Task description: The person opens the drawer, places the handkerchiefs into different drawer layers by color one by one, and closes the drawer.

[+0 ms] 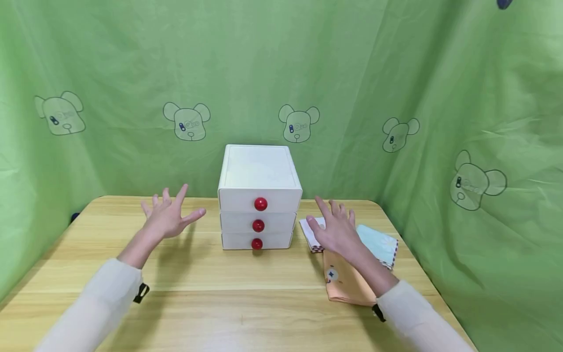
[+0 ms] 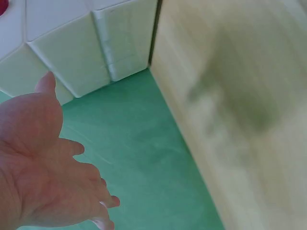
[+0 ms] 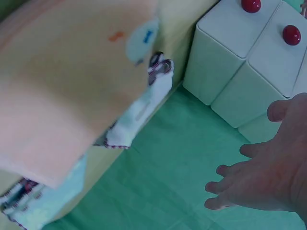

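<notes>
A white three-drawer box [image 1: 259, 168] with round red knobs [image 1: 261, 204] stands at the table's far middle, its drawers closed. To its left my left hand [image 1: 167, 217] hovers above the table, fingers spread, holding nothing. My right hand [image 1: 336, 232] is raised on the other side, fingers spread too, over the folded cloths. Beneath it lie an orange cloth [image 1: 345, 283] with a small animal print, a white cloth [image 1: 311, 237] next to the box, and a light blue cloth [image 1: 381, 244] on the right. The right hand and forearm partly cover these cloths in the head view.
The wooden table [image 1: 211, 313] runs back to a green curtain [image 1: 246, 73] printed with bear heads, which also closes in both sides. A small dark object [image 1: 75, 216] shows at the table's left edge. Black straps [image 1: 141, 292] sit at the sleeve cuffs.
</notes>
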The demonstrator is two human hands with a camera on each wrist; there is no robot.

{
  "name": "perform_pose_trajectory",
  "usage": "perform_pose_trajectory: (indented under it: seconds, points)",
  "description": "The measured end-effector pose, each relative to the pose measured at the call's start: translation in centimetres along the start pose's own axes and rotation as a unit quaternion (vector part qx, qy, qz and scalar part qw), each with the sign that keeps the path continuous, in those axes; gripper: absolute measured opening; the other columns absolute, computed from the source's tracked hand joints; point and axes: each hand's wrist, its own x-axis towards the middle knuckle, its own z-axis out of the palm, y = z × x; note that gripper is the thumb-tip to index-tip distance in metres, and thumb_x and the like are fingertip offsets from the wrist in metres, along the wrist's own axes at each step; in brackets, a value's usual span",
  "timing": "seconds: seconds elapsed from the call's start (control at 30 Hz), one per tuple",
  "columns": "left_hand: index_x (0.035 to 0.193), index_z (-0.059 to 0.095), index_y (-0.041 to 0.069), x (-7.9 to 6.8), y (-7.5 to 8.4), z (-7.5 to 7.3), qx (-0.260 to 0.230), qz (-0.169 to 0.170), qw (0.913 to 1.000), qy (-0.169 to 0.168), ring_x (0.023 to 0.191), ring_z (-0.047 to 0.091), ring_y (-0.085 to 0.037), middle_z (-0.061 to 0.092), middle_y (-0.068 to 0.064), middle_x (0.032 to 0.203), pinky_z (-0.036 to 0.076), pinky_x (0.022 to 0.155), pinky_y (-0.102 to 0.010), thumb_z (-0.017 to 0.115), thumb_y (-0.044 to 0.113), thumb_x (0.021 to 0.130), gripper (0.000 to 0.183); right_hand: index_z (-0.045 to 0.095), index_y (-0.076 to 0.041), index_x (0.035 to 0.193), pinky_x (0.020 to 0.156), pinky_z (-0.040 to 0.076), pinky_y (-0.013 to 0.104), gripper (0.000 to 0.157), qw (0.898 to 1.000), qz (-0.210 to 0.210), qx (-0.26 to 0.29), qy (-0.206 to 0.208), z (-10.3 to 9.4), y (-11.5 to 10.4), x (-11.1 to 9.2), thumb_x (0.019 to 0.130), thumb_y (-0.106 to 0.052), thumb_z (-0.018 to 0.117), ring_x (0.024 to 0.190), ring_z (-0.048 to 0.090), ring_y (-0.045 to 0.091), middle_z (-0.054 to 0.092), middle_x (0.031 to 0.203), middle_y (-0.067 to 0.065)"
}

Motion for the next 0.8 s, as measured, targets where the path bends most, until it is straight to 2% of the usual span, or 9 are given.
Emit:
perform_pose_trajectory:
  seconds: [0.1, 0.23, 0.33, 0.47, 0.57, 0.67, 0.8]
  points:
    - [0.154, 0.0, 0.014, 0.4, 0.8, -1.2, 0.014, 0.004, 0.9999, -0.005, 0.128, 0.002, -0.067, 0.001, -0.043, 0.146, -0.018, 0.096, -0.077, 0.04, 0.071, 0.087, 0.096, 0.023, -0.017, 0.152, 0.11, 0.001, 0.069, 0.066, 1.0, -0.009, -0.005, -0.001, -0.9, -0.4, 0.2, 0.098, -0.053, 0.036, 0.135, 0.02, 0.051, 0.028, 0.147, 0.03]
    - [0.154, -0.003, 0.019, 0.9, 1.8, -2.7, 0.008, 0.004, 0.9996, -0.028, 0.128, -0.001, -0.067, -0.004, -0.041, 0.147, -0.02, 0.095, -0.076, 0.037, 0.073, 0.087, 0.094, 0.025, -0.015, 0.152, 0.109, 0.013, 0.066, 0.067, 1.0, -0.025, -0.012, 0.008, -2.3, -1.0, 0.5, 0.098, -0.051, 0.038, 0.131, 0.029, 0.049, 0.035, 0.143, 0.031]
    - [0.153, -0.005, 0.022, 1.5, 2.6, -3.7, -0.006, 0.004, 0.9992, -0.04, 0.128, -0.003, -0.067, -0.007, -0.039, 0.147, -0.021, 0.094, -0.076, 0.034, 0.074, 0.087, 0.093, 0.023, -0.014, 0.152, 0.108, 0.019, 0.064, 0.069, 0.999, -0.031, -0.016, 0.009, -3.1, -1.5, 0.5, 0.097, -0.054, 0.035, 0.129, 0.032, 0.049, 0.037, 0.142, 0.032]
    - [0.153, -0.006, 0.024, 2.2, 3.6, -4.9, -0.014, 0.009, 0.9992, -0.037, 0.129, -0.001, -0.066, -0.006, -0.039, 0.148, -0.017, 0.095, -0.077, 0.032, 0.075, 0.087, 0.092, 0.022, -0.012, 0.152, 0.109, 0.019, 0.065, 0.073, 0.999, -0.03, -0.025, 0.0, -3.9, -2.4, 0.6, 0.096, -0.059, 0.03, 0.129, 0.032, 0.05, 0.036, 0.142, 0.032]
    - [0.153, -0.006, 0.025, 2.6, 4.5, -5.8, -0.022, 0.013, 0.9991, -0.034, 0.13, -0.001, -0.065, -0.005, -0.039, 0.148, -0.014, 0.097, -0.078, 0.032, 0.075, 0.086, 0.092, 0.024, -0.008, 0.151, 0.108, 0.022, 0.066, 0.075, 0.999, -0.029, -0.026, -0.005, -4.4, -3.1, 0.6, 0.096, -0.058, 0.033, 0.13, 0.032, 0.051, 0.036, 0.143, 0.031]
    - [0.153, -0.007, 0.025, 3.0, 5.5, -6.6, -0.034, 0.018, 0.9986, -0.036, 0.13, -0.001, -0.064, -0.004, -0.038, 0.149, -0.013, 0.098, -0.077, 0.033, 0.076, 0.086, 0.093, 0.025, -0.004, 0.149, 0.104, 0.032, 0.064, 0.076, 0.999, -0.022, -0.026, -0.014, -4.9, -3.8, 0.5, 0.095, -0.056, 0.038, 0.129, 0.037, 0.049, 0.04, 0.141, 0.03]
    - [0.153, -0.008, 0.024, 3.6, 6.5, -7.1, -0.051, 0.025, 0.9971, -0.051, 0.132, -0.002, -0.063, -0.003, -0.036, 0.15, -0.012, 0.099, -0.077, 0.034, 0.075, 0.086, 0.094, 0.027, 0.002, 0.146, 0.092, 0.048, 0.059, 0.079, 0.999, -0.008, -0.03, -0.039, -5.2, -4.9, 0.2, 0.095, -0.056, 0.04, 0.118, 0.052, 0.044, 0.051, 0.131, 0.03]
